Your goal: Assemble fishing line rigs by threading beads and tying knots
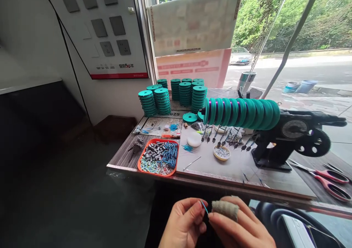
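Observation:
Above my lap, my left hand [187, 218] is closed, pinching the upper end of a thin blue strand [204, 207] between thumb and forefinger. The strand slants down to the thumb tip of my right hand [239, 222], whose fingers are also closed at its lower end. A beige wrap [224, 210] covers one finger of that hand. Whether anything finer runs between the hands I cannot make out. In front of them, on the table, an orange tray [139, 165] holds dark cylinders, blue ribbed pieces and small coloured parts.
A black winding stand [288, 145] carries a row of teal spools [242, 113]. Stacked teal spools [162, 101] stand behind. On the board [198, 174] are a bead dish [222, 153], a white disc [194, 139] and a thin metal tool [191, 163]. Red-handled scissors [330, 182] lie right.

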{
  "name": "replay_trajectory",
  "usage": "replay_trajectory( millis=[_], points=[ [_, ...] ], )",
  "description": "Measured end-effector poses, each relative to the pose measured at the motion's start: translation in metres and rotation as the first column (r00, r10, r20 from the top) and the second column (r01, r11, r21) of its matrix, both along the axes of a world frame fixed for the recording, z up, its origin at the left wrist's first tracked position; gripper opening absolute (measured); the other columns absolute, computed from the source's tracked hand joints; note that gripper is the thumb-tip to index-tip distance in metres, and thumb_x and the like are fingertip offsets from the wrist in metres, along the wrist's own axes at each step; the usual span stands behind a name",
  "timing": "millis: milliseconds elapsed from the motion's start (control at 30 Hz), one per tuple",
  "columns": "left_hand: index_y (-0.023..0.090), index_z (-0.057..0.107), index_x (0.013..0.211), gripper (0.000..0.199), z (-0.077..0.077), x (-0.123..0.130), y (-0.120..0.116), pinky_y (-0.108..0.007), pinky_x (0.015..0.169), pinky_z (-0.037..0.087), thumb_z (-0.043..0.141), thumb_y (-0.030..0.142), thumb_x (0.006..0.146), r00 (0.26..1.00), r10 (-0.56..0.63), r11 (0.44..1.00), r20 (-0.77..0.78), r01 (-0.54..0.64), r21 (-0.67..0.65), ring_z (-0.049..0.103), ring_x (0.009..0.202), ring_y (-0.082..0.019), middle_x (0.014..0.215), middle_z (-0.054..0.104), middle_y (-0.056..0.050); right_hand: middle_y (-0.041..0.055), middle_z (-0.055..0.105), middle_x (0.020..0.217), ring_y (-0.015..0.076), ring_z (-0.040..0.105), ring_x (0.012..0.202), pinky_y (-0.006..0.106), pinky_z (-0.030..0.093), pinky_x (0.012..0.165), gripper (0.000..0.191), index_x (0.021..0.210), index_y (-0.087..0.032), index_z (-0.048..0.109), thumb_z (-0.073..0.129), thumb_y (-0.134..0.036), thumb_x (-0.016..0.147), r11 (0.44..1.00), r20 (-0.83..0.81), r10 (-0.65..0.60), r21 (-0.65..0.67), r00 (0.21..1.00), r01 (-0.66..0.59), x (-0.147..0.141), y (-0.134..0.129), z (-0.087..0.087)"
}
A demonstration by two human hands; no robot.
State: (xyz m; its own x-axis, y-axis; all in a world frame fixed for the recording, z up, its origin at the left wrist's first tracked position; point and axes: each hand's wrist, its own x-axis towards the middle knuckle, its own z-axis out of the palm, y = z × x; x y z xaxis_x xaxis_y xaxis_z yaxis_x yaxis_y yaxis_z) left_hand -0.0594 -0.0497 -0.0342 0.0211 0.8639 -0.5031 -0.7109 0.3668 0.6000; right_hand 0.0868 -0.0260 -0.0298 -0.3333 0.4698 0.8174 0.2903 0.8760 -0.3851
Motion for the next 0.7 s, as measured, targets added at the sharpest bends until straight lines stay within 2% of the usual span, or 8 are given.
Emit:
replay_trajectory(
  millis=[67, 167, 267, 333, 400, 467, 567, 700],
  points=[
    [0.015, 0.071, 0.057, 0.035, 0.002, 0.007, 0.000, -0.018, 0.046, 0.034, 0.089, 0.036, 0.035, 0.996, 0.033, 0.999, 0.088, -0.031, -0.027, 0.042, 0.045, -0.005, 0.046, 0.050, 0.003, 0.0063, 0.067, 0.069, 0.0191, 0.061, 0.069, 0.026, 0.055, 0.058, 0.020, 0.095, -0.018, 0.064, 0.060, -0.008, 0.078, 0.999, -0.017, -0.014, 0.043, 1.000, 0.015, -0.003, -0.002, -0.004],
    [0.016, 0.069, 0.055, 0.035, 0.006, 0.009, -0.001, -0.018, 0.046, 0.035, 0.090, 0.033, 0.032, 0.991, 0.096, 0.995, 0.091, -0.092, -0.045, 0.043, 0.044, -0.004, 0.049, 0.055, 0.003, 0.0040, 0.067, 0.069, 0.0168, 0.061, 0.065, 0.023, 0.054, 0.056, 0.019, 0.091, -0.020, 0.064, 0.061, -0.007, 0.077, 0.997, -0.017, 0.038, -0.065, 0.999, -0.039, -0.004, -0.003, 0.000],
    [0.018, 0.070, 0.056, 0.030, 0.008, 0.002, -0.001, -0.018, 0.051, 0.038, 0.088, 0.036, 0.039, 0.972, 0.174, 0.983, -0.155, -0.162, 0.090, 0.047, 0.048, -0.006, 0.057, 0.060, 0.002, 0.0001, 0.066, 0.067, 0.0139, 0.061, 0.060, 0.019, 0.052, 0.054, 0.016, 0.084, -0.024, 0.064, 0.063, -0.010, 0.076, 0.939, -0.107, 0.055, -0.332, 0.993, -0.087, -0.003, -0.002, 0.010],
    [0.019, 0.071, 0.056, 0.021, 0.008, -0.004, -0.001, -0.019, 0.056, 0.041, 0.083, 0.036, 0.050, 0.858, 0.239, 0.954, -0.454, -0.120, 0.274, 0.052, 0.055, -0.009, 0.059, 0.061, 0.000, -0.0012, 0.066, 0.068, 0.0135, 0.063, 0.060, 0.018, 0.052, 0.055, 0.008, 0.080, -0.026, 0.065, 0.063, -0.018, 0.077, 0.836, -0.185, 0.015, -0.537, 0.983, -0.113, -0.002, -0.002, 0.013],
    [0.021, 0.072, 0.059, 0.012, 0.007, -0.008, -0.003, -0.021, 0.061, 0.044, 0.078, 0.031, 0.060, 0.650, 0.312, 0.911, -0.693, 0.003, 0.412, 0.056, 0.064, -0.013, 0.064, 0.062, -0.002, -0.0010, 0.068, 0.071, 0.0144, 0.064, 0.064, 0.018, 0.052, 0.059, 0.003, 0.077, -0.026, 0.067, 0.064, -0.026, 0.077, 0.693, -0.217, -0.029, -0.708, 0.976, -0.136, -0.003, -0.002, 0.014],
    [0.022, 0.072, 0.061, 0.007, 0.005, -0.008, -0.005, -0.023, 0.061, 0.045, 0.074, 0.027, 0.065, 0.454, 0.384, 0.871, -0.804, 0.110, 0.478, 0.058, 0.066, -0.015, 0.068, 0.062, -0.003, 0.0000, 0.069, 0.072, 0.0155, 0.065, 0.067, 0.019, 0.051, 0.063, 0.007, 0.075, -0.024, 0.068, 0.065, -0.031, 0.076, 0.577, -0.218, -0.041, -0.802, 0.975, -0.155, -0.006, -0.001, 0.014],
    [0.023, 0.071, 0.063, 0.006, 0.001, -0.006, -0.007, -0.023, 0.058, 0.046, 0.071, 0.026, 0.069, 0.294, 0.464, 0.829, -0.835, 0.187, 0.527, 0.057, 0.064, -0.015, 0.068, 0.059, -0.002, 0.0013, 0.069, 0.068, 0.0161, 0.064, 0.065, 0.019, 0.051, 0.062, 0.015, 0.071, -0.022, 0.069, 0.066, -0.036, 0.073, 0.523, -0.230, -0.066, -0.836, 0.971, -0.163, -0.013, 0.000, 0.015],
    [0.022, 0.070, 0.065, 0.006, -0.005, -0.006, -0.008, -0.024, 0.058, 0.046, 0.069, 0.023, 0.071, 0.244, 0.498, 0.804, -0.832, 0.228, 0.549, 0.057, 0.065, -0.016, 0.070, 0.058, -0.003, 0.0021, 0.068, 0.065, 0.0163, 0.063, 0.062, 0.020, 0.051, 0.060, 0.019, 0.067, -0.020, 0.069, 0.067, -0.039, 0.071, 0.520, -0.228, -0.088, -0.841, 0.970, -0.151, -0.017, 0.002, 0.018]
  ],
)
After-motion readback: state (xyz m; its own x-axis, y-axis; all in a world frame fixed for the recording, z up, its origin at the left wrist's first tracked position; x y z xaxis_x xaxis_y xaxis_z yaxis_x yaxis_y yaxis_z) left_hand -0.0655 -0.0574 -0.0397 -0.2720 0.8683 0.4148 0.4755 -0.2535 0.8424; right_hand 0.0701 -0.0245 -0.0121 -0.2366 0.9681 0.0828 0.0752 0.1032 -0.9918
